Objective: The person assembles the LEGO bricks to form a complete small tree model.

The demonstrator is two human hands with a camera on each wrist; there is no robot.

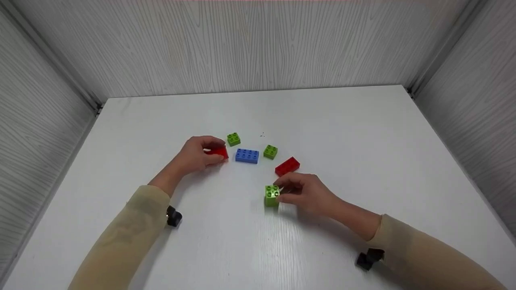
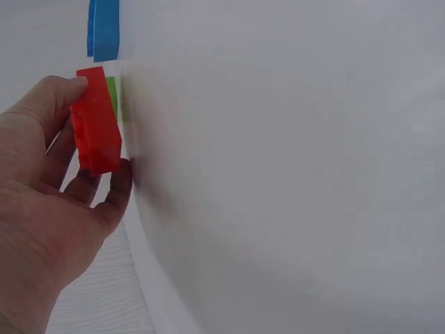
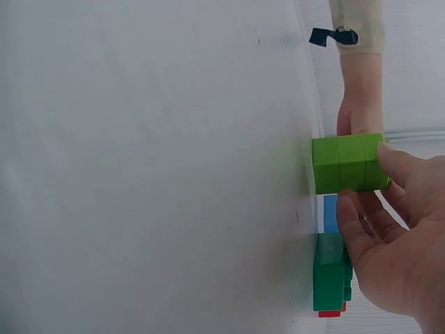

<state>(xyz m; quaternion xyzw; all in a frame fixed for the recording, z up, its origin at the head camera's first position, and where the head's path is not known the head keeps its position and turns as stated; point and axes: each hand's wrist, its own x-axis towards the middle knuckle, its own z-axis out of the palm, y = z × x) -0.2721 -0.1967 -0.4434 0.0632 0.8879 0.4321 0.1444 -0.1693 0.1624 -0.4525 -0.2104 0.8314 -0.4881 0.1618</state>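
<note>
My left hand (image 1: 196,153) grips a red toy building brick (image 2: 98,122) between thumb and fingers, at the left end of the loose bricks. The head view shows only part of that brick, since the fingers cover the rest. On the nearer side, my right hand (image 1: 308,192) pinches an upright stack of light green bricks (image 3: 350,163) by its top. Three layers show in the right wrist view. Whether the stack touches the table, I cannot tell. A second red brick (image 1: 287,166) lies just beyond the right fingers.
A blue brick (image 1: 247,156) lies studs up between the hands, farther back. One small green brick (image 1: 234,139) is beyond the left fingertips, another green brick (image 1: 270,152) right of the blue one. Pale wood-grain walls (image 1: 258,48) border the white table (image 1: 354,133).
</note>
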